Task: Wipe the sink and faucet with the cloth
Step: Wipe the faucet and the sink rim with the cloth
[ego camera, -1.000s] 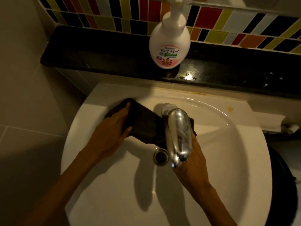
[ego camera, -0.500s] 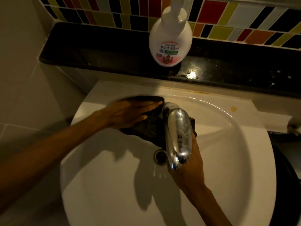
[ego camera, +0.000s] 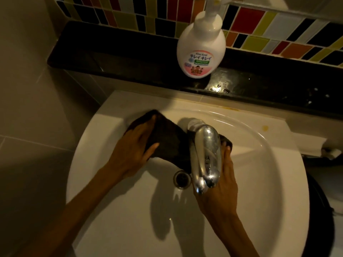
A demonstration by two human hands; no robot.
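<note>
A white round sink (ego camera: 250, 182) fills the lower view, with a chrome faucet (ego camera: 206, 156) reaching out over its drain (ego camera: 181, 179). A dark cloth (ego camera: 167, 141) is stretched behind and under the faucet. My left hand (ego camera: 133, 149) grips the cloth's left end against the sink's back left wall. My right hand (ego camera: 220, 184) holds the cloth's right end beside the faucet, its fingers partly hidden under the spout.
A white pump soap bottle (ego camera: 201, 51) stands on the black ledge (ego camera: 111, 49) behind the sink. Coloured tiles (ego camera: 250, 17) line the wall above. A grey tiled wall is at the left; a dark round object (ego camera: 323, 210) sits at the right.
My left hand has pulled the cloth's left end away from the faucet, back toward the sink's left wall. The right hand stays beside the faucet.
</note>
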